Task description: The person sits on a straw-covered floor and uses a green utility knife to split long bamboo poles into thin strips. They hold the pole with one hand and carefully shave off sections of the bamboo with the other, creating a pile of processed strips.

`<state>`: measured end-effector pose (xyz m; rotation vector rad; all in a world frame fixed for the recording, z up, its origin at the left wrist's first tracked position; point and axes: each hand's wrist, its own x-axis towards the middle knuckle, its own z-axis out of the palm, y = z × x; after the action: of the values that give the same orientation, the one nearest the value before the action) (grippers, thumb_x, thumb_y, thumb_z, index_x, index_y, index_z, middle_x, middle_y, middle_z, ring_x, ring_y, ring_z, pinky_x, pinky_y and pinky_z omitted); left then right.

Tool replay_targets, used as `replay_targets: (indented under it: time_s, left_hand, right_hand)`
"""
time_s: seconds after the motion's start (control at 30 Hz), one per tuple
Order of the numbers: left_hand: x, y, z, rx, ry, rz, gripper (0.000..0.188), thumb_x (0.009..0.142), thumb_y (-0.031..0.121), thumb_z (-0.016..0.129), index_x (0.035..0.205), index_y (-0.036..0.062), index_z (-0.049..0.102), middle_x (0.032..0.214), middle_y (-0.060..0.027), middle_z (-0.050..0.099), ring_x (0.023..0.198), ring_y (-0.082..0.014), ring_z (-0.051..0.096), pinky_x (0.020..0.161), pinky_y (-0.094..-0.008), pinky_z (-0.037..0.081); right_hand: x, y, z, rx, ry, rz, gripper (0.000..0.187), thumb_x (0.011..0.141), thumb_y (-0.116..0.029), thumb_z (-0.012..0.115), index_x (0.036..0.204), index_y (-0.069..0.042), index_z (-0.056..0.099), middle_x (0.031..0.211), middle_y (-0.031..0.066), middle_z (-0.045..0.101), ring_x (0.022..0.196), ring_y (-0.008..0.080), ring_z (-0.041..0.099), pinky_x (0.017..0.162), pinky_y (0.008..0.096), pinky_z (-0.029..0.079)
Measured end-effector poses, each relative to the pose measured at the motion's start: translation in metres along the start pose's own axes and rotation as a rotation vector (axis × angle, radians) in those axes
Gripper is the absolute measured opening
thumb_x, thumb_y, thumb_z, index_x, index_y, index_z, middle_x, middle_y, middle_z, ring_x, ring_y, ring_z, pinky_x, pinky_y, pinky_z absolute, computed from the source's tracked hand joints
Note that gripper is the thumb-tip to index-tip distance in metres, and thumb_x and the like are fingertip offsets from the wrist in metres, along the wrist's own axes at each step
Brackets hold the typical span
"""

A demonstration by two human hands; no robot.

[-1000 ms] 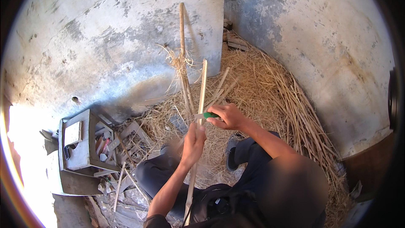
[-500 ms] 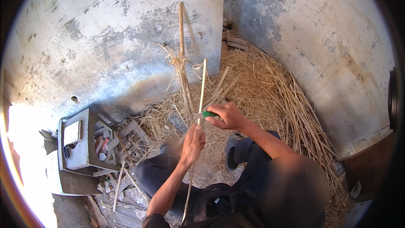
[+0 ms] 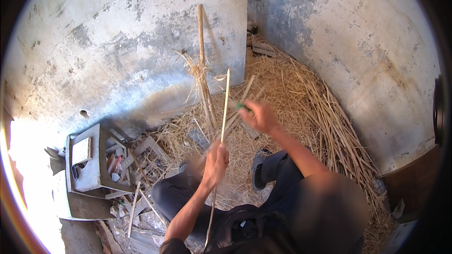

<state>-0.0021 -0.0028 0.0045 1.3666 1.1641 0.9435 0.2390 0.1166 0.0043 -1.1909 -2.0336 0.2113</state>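
Note:
My left hand [image 3: 216, 163] is closed around a long, thin pale wooden strip [image 3: 226, 106], which stands nearly upright with its tip pointing away from me. Its darker lower end runs down past my wrist toward my lap. My right hand [image 3: 260, 116] is closed on the green handle of a knife [image 3: 242, 107], held to the right of the strip and apart from it. Motion blurs the knife's blade, so it hardly shows. Behind the strip, a wooden pole [image 3: 201, 33] leans on the wall, with a tuft of shavings [image 3: 197, 68] caught on it.
Straw-like shavings [image 3: 282, 84] cover the floor ahead, and a heap of long thin strips [image 3: 336, 136] lies along the right wall. At left, an overturned wooden stool-like box [image 3: 89, 169] stands among scrap wood [image 3: 155, 148]. Worn plaster walls [image 3: 141, 28] close in the far side.
My right hand has lifted the knife off the strip and moved it up, away and to the right. The left hand still holds the strip in nearly the same place.

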Motion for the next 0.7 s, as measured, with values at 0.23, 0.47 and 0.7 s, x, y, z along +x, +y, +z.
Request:
replay_targets:
  time_s: [0.23, 0.47, 0.7]
  left_hand:
    - [-0.005, -0.005, 0.009, 0.03, -0.027, 0.06, 0.044, 0.114, 0.042, 0.038, 0.091, 0.0057, 0.048, 0.067, -0.0012, 0.046, 0.059, -0.0122, 0.041, 0.055, -0.0335, 0.037]
    - [0.006, 0.001, 0.001, -0.051, 0.05, 0.074, 0.036, 0.114, 0.029, 0.042, 0.087, 0.006, 0.043, 0.068, -0.0019, 0.047, 0.061, -0.0113, 0.044, 0.057, -0.0327, 0.039]
    - [0.006, 0.0, 0.0, 0.014, 0.087, 0.099, 0.034, 0.114, 0.028, 0.043, 0.089, 0.0042, 0.044, 0.066, -0.0028, 0.047, 0.061, -0.0118, 0.045, 0.056, -0.0339, 0.04]
  right_hand:
    - [-0.002, 0.05, -0.036, -0.072, 0.22, 0.073, 0.045, 0.108, -0.046, 0.053, 0.108, -0.005, 0.071, 0.069, 0.0031, 0.064, 0.05, 0.0132, 0.052, 0.045, 0.0314, 0.041]
    - [-0.012, -0.038, -0.007, 0.193, -0.017, -0.225, 0.032, 0.098, -0.036, 0.066, 0.1, -0.005, 0.07, 0.08, 0.008, 0.07, 0.06, 0.0219, 0.068, 0.055, 0.0359, 0.054]
    - [-0.015, -0.047, 0.005, 0.124, -0.126, -0.261, 0.025, 0.094, -0.029, 0.072, 0.098, -0.004, 0.072, 0.085, 0.0089, 0.075, 0.062, 0.0242, 0.071, 0.056, 0.035, 0.056]
